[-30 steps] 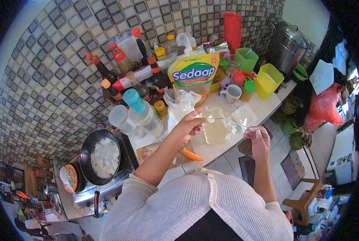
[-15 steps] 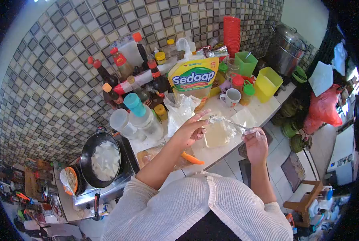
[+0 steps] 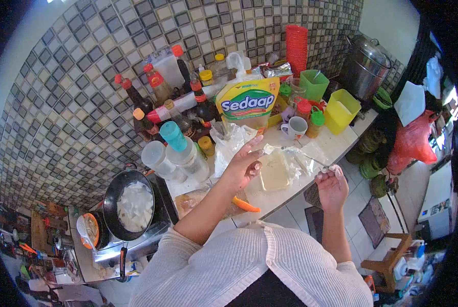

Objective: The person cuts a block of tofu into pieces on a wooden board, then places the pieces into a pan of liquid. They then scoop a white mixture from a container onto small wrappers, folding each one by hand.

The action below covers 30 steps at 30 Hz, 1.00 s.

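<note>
My right hand (image 3: 332, 188) grips the thin end of a metal spoon (image 3: 315, 159), which points left toward my other hand. My left hand (image 3: 244, 165) is closed at its fingertips on a small whitish piece (image 3: 269, 149), right by the spoon's bowl; what the piece is, I cannot make out. Under the spoon lies a shallow tub of pale contents (image 3: 276, 173). Crumpled clear plastic (image 3: 313, 156) is beside it, and a white plastic bag (image 3: 228, 146) stands behind my left hand. An orange-handled knife (image 3: 246, 204) rests on a cutting board (image 3: 190, 200) below my left wrist.
On the stove at left, a black frying pan (image 3: 128, 204) holds white pieces in liquid, with an orange bowl (image 3: 89, 230) beside it. Sauce bottles (image 3: 131, 94), a yellow Sedaap pouch (image 3: 248, 105), a mug (image 3: 294, 128) and a yellow container (image 3: 342, 111) line the counter's back.
The spoon's bowl has drawn slightly right, away from my left fingertips, as my right hand moved right and a little down. The whitish piece now shows more clearly at my left fingers.
</note>
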Tool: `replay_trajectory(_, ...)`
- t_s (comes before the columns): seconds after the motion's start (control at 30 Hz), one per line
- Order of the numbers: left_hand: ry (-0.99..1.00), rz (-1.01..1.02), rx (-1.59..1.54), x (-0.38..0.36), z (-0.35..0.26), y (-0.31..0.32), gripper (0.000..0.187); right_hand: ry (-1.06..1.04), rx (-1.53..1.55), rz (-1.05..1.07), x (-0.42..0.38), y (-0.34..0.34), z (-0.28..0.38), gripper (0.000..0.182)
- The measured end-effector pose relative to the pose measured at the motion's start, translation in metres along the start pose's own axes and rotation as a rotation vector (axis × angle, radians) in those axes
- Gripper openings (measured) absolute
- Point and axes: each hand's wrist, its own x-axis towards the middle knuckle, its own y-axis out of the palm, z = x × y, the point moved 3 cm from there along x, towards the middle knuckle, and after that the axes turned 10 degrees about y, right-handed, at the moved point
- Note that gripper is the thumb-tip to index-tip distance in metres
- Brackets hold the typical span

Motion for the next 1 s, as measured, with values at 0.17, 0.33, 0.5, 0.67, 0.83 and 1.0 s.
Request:
replay_trajectory(0.17,0.355,0.083,0.600,-0.002,-0.008,0.006,0.056,-0.045,-0.102,-0.120,0.004,-0.023,-0.004,0.027)
replay_trajectory(0.33,0.481,0.161,0.930,-0.011,-0.018,0.025,0.055,0.083,-0.933,-0.175,0.007,-0.058,-0.056,0.034)
replay_trajectory(0.5,0.441,0.155,0.806,-0.018,-0.022,0.034,0.057,0.073,-1.672,0.149,-0.008,-0.022,-0.091,0.041)
replay_trajectory(0.67,0.286,0.148,0.510,-0.023,-0.023,0.035,0.062,0.108,-1.898,0.358,-0.003,0.019,-0.075,0.045)
replay_trajectory(0.83,0.204,0.107,0.501,-0.028,-0.020,0.038,0.060,-0.668,-1.600,0.127,0.010,0.079,-0.040,0.029)
replay_trajectory(1.0,0.148,0.101,0.567,-0.034,-0.018,0.046,0.059,-1.071,-1.657,0.119,0.011,0.112,-0.025,0.028)
